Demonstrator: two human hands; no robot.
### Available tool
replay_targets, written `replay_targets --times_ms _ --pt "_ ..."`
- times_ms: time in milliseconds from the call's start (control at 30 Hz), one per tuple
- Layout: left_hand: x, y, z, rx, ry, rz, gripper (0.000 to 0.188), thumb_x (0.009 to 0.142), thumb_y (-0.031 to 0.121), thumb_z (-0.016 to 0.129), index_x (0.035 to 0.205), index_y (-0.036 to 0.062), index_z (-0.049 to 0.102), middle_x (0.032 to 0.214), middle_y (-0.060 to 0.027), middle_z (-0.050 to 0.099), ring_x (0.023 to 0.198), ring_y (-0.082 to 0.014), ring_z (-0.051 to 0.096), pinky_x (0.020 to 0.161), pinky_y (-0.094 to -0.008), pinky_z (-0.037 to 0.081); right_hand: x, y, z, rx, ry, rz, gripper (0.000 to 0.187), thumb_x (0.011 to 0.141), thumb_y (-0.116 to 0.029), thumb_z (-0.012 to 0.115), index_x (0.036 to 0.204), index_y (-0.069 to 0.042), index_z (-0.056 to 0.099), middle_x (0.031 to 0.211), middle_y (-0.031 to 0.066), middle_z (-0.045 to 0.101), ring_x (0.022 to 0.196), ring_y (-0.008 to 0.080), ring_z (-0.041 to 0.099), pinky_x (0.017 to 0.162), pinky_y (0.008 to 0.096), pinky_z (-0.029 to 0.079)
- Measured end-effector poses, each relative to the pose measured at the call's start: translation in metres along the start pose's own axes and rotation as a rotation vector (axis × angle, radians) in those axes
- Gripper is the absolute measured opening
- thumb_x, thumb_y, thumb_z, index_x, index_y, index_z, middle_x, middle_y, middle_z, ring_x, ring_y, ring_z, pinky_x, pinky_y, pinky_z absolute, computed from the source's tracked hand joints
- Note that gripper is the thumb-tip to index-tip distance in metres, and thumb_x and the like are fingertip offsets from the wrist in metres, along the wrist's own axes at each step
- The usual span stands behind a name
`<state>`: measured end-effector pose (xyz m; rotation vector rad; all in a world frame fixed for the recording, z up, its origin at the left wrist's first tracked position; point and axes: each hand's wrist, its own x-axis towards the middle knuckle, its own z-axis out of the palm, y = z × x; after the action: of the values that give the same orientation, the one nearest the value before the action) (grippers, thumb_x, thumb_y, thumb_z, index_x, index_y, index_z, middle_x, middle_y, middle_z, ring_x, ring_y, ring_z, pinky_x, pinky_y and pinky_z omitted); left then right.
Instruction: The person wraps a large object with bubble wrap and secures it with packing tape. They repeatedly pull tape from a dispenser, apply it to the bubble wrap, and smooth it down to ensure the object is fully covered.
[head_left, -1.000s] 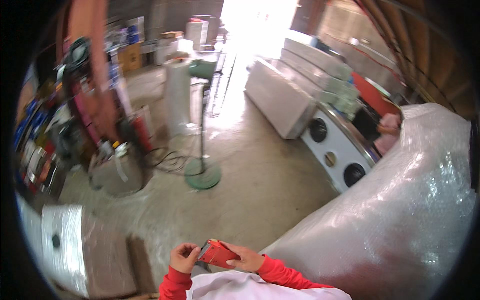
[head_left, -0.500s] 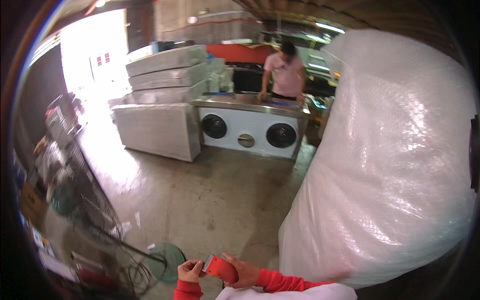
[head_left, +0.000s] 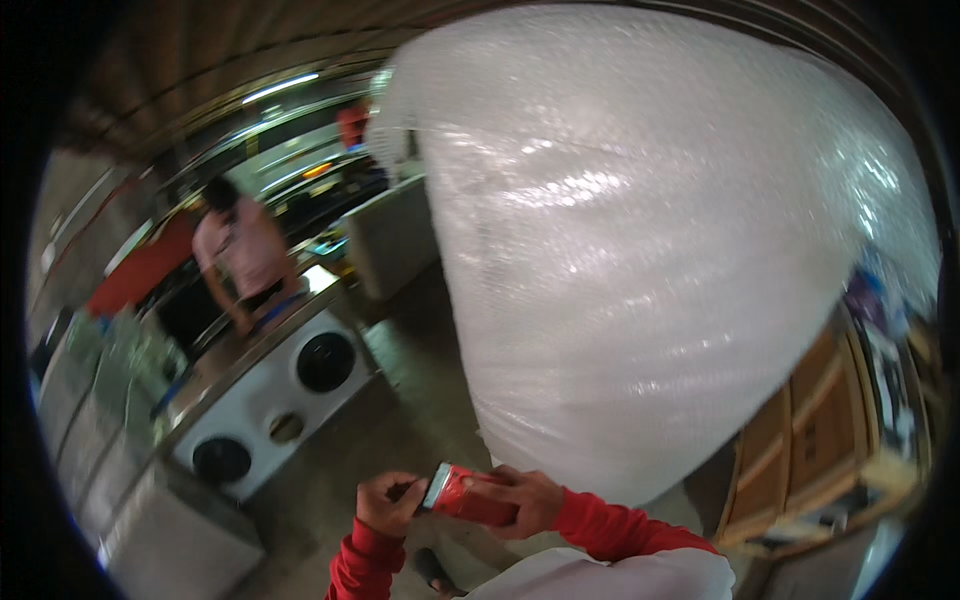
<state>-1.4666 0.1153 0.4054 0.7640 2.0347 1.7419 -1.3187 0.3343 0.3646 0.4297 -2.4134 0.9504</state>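
My right hand [head_left: 532, 500] is wrapped round a red tape dispenser [head_left: 485, 498] with a pale metal edge at its left end. Close against that edge, my left hand [head_left: 390, 502] is closed, its thumb and fingers pinched together. Whatever the left fingers hold is too small to make out. Both hands are low in front of my body, in red sleeves. Beyond them rises a huge bundle of clear bubble wrap [head_left: 620, 250], filling much of the view.
At left, a person in a pink shirt [head_left: 245, 245] leans over a steel-topped white cabinet with round black openings [head_left: 325, 362]. Wrapped panels [head_left: 185, 530] stand beside it. A wooden crate [head_left: 800, 440] is at right behind the bubble wrap. Concrete floor [head_left: 420, 390] lies between.
My view has swung right, so the bubble wrap now fills the middle and the cabinet and person sit at left. Both hands stay at the red dispenser.
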Motion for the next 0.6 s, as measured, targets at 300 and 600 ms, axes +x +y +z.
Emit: replay_targets --times_ms 300,600 --pt "0.167 0.196 -0.002 0.097 -0.713 0.975 0.007 0.088 0.001 0.073 0.082 0.0002 0.069 0.070 -0.0045 0.067 0.065 -0.0086 0.063 0.060 -0.0262 0.050 0.095 -0.091 -0.013 -0.895 0.838 0.216 0.086 0.064 -0.028 0.089 0.143 -0.015 0.059 0.114 0.0235 0.065 0.086 0.0356 0.072 0.064 0.0394 0.061" --pt "0.208 0.395 0.070 -0.038 -0.526 1.741 0.014 0.088 0.009 0.075 0.080 -0.0014 0.069 0.061 -0.0042 0.059 0.059 -0.0080 0.053 0.056 -0.0295 0.045 0.162 -0.134 -0.071 -1.283 1.214 0.346 0.095 0.065 -0.014 0.084 0.151 0.000 0.046 0.106 0.0220 0.064 0.075 0.0335 0.062 0.065 0.0410 0.057"
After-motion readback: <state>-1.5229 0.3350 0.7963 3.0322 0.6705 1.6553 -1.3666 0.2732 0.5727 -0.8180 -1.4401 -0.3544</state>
